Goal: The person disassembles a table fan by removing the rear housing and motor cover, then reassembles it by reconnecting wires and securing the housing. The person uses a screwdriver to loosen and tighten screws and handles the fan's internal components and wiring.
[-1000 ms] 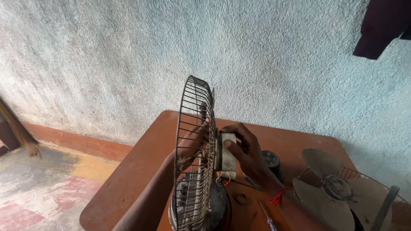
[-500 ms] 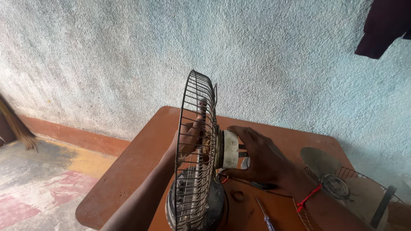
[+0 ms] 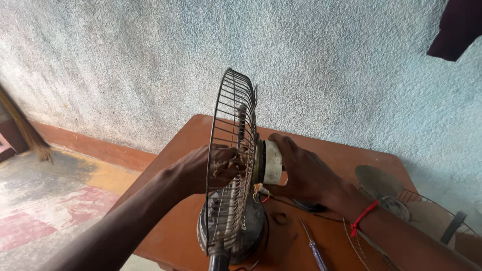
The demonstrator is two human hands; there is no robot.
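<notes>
A table fan stands on a brown wooden table [image 3: 170,150], its wire rear grille [image 3: 228,125] upright and edge-on to me. My left hand [image 3: 208,168] reaches in from the left with its fingers inside the grille at the hub. My right hand [image 3: 301,170] wraps around the white motor housing [image 3: 272,161] behind the grille. Coloured wires [image 3: 261,194] hang below the motor. The fan's dark round base [image 3: 246,233] sits under the grille. A red thread is tied round my right wrist.
A screwdriver [image 3: 312,246] lies on the table near my right forearm. The other wire grille with the fan blades [image 3: 396,200] lies at the right. A textured pale wall stands behind. A broom [image 3: 25,128] leans at the far left, above a painted floor.
The view has shifted a little, so the fan sits lower and nearer. My right hand has closed more fully around the motor housing; the left hand stays inside the grille.
</notes>
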